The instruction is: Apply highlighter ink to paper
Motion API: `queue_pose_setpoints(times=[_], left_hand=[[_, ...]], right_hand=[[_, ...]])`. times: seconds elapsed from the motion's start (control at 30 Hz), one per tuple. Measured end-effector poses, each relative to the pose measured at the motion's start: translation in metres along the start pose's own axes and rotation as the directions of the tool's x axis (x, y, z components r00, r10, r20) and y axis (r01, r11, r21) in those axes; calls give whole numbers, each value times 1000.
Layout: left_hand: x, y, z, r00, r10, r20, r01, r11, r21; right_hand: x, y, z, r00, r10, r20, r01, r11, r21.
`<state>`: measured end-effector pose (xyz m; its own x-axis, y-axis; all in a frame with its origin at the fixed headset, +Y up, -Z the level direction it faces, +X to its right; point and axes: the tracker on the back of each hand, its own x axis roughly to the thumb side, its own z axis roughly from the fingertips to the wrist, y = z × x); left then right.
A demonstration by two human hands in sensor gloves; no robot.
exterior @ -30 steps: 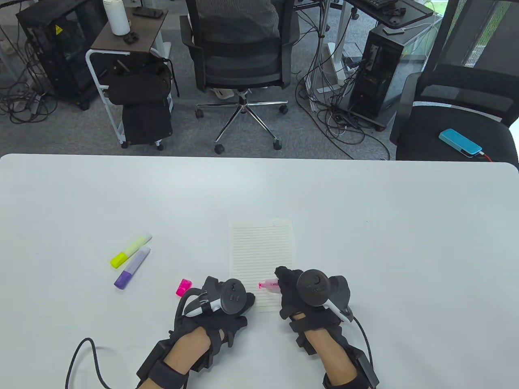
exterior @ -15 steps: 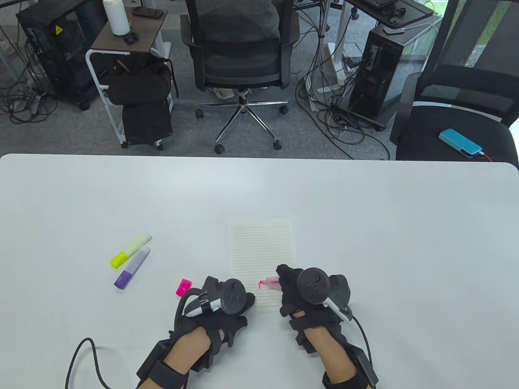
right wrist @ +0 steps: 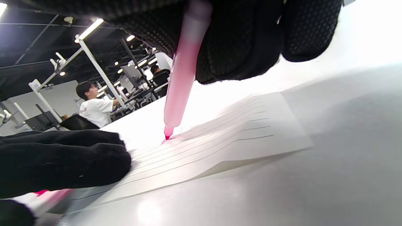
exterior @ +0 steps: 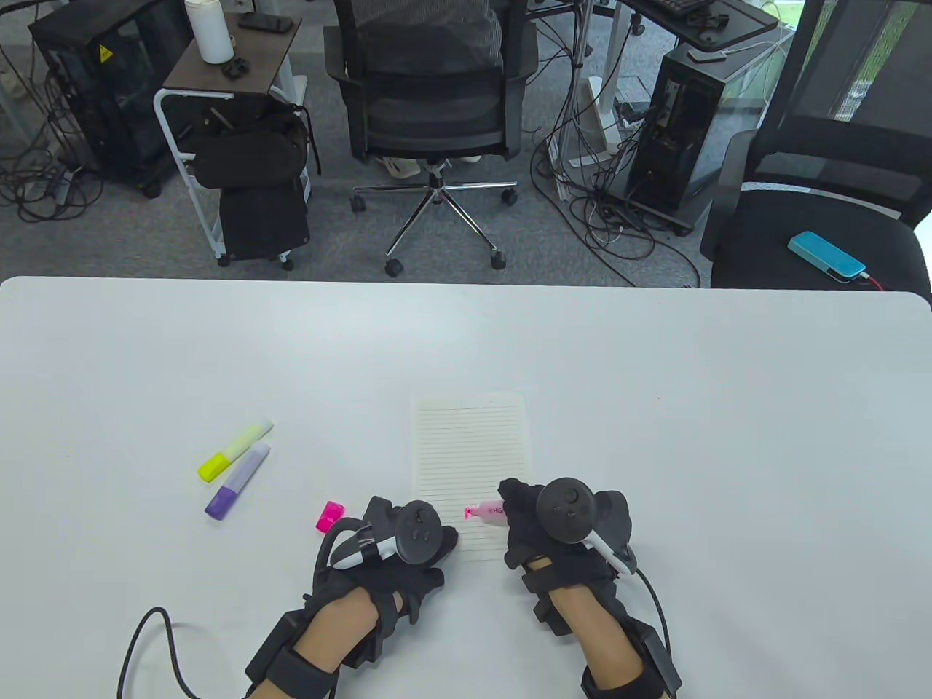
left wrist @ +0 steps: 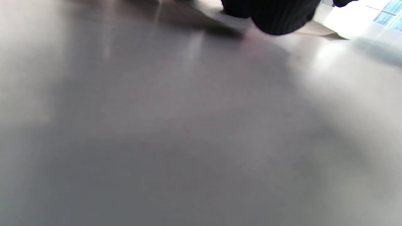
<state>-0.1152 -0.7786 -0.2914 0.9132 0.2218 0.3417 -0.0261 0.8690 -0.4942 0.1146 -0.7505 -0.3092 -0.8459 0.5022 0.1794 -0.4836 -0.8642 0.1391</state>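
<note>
A lined paper sheet (exterior: 470,444) lies on the white table (exterior: 655,408). My right hand (exterior: 542,520) grips an uncapped pink highlighter (exterior: 486,511). Its tip touches the paper's lower part. In the right wrist view the highlighter (right wrist: 183,78) hangs down from my fingers and its tip meets the paper (right wrist: 238,131) at a small pink mark. My left hand (exterior: 408,542) rests on the paper's lower left corner. It also shows in the right wrist view (right wrist: 59,160). The pink cap (exterior: 329,517) lies left of my left hand.
A yellow highlighter (exterior: 233,451) and a purple highlighter (exterior: 238,482) lie side by side, capped, on the table's left part. An office chair (exterior: 429,95) stands beyond the far edge. The left wrist view shows only blurred table surface (left wrist: 188,125).
The highlighter tip has shifted only slightly on the paper, staying near the same line. My left hand has not moved.
</note>
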Motion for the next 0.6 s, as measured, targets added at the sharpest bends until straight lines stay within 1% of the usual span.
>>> queue_pose_setpoints(times=[0.17,0.3,0.4,0.6], left_hand=[[0,0,0,1000,0,0,0,1000,0],[0,0,0,1000,0,0,0,1000,0],[0,0,0,1000,1,1,-1,1000,-1],[0,0,0,1000,1,1,-1,1000,-1]], right_hand=[[0,3,0,999,32,4,-32,998,-54],[-3,3,-1,1000,25,-3,-26,999,-38],[-1,1,0,1000,-1,0,1,1000,4],[-4,4,-1,999,44,-9,-44,997,-68]])
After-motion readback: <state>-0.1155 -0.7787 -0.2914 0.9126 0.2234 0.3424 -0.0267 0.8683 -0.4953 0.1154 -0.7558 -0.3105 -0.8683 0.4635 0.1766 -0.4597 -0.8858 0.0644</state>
